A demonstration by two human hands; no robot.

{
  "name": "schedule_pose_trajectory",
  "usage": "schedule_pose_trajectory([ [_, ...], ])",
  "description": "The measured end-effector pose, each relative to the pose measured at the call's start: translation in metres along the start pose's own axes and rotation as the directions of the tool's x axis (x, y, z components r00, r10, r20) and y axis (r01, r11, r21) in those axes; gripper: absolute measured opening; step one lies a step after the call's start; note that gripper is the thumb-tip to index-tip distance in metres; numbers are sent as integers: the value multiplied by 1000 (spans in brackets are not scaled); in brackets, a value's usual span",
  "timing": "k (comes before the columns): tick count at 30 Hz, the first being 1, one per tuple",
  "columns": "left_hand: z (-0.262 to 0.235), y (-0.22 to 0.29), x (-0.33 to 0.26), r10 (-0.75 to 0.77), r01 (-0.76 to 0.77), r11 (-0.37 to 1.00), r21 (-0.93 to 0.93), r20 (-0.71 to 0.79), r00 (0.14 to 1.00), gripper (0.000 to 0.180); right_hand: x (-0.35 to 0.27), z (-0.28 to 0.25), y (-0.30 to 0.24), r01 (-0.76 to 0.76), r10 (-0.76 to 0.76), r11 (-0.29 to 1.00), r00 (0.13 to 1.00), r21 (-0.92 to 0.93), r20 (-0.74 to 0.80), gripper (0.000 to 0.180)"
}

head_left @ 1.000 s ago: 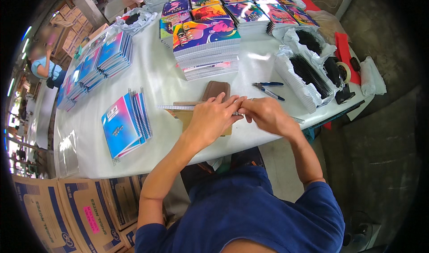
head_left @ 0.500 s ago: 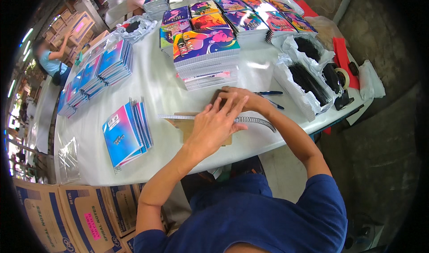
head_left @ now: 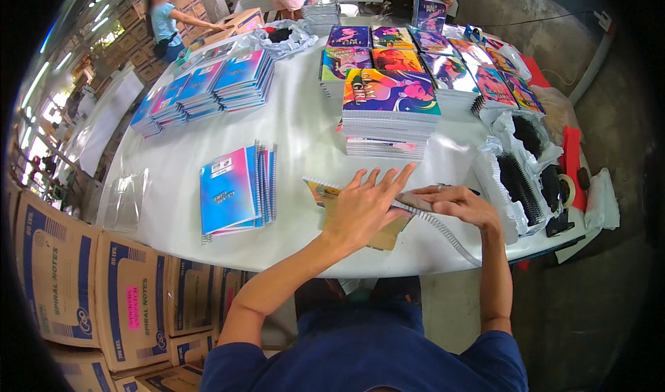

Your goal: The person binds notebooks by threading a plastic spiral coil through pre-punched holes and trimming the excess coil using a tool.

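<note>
My left hand (head_left: 364, 212) lies with its fingers stretched and spread over a notebook (head_left: 385, 239) with a brown board side up and a colourful corner showing. Its palm covers much of the notebook. A wire spiral coil (head_left: 449, 234) runs along the notebook's edge, and its loose end curves out to the right over the table. Beside it, my right hand (head_left: 463, 205) is closed round a small brown piece (head_left: 414, 201) of a kind I cannot make out, its tip against the coil near my left thumb.
Blue-pink spiral notebooks (head_left: 228, 191) lie on the white table (head_left: 305, 132) at left, with more stacks (head_left: 235, 73) behind. Taller stacks of colourful notebooks (head_left: 391, 94) stand ahead. Paper-lined boxes of black coils (head_left: 516, 184) sit right. Cartons (head_left: 131, 302) stand lower left. Co-workers work beyond.
My right hand has moved right from beside my left hand, along the coil. The view has shifted, so the table's things appear further right. A co-worker holding a notebook now shows at the far side.
</note>
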State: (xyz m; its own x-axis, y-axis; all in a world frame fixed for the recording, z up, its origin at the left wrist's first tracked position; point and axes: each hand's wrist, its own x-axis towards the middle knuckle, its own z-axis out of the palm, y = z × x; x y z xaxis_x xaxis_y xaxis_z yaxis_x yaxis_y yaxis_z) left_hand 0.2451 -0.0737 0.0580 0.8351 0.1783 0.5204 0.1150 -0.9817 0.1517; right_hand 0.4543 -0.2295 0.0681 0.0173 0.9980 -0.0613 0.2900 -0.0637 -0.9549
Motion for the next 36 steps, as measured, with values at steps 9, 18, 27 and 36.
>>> schedule_pose_trajectory([
  [9, 0, -4, 2, -21, 21, 999, -46, 12, 1000, 95, 13, 4, -10, 24, -19, 994, 999, -109, 48, 42],
  [18, -7, -8, 7, -34, 37, 997, -72, 44, 998, 100, 18, -8, 19, 117, -122, 988, 992, 98, 44, 45],
  [27, -3, -13, 3, -79, 79, 992, -96, 1, 997, 101, 10, 4, 8, 46, -42, 995, 998, 84, -52, 47],
  [36, -6, -23, 0, -93, 90, 991, -100, -24, 995, 100, 40, 14, 6, 73, -72, 997, 997, -37, 24, 50],
])
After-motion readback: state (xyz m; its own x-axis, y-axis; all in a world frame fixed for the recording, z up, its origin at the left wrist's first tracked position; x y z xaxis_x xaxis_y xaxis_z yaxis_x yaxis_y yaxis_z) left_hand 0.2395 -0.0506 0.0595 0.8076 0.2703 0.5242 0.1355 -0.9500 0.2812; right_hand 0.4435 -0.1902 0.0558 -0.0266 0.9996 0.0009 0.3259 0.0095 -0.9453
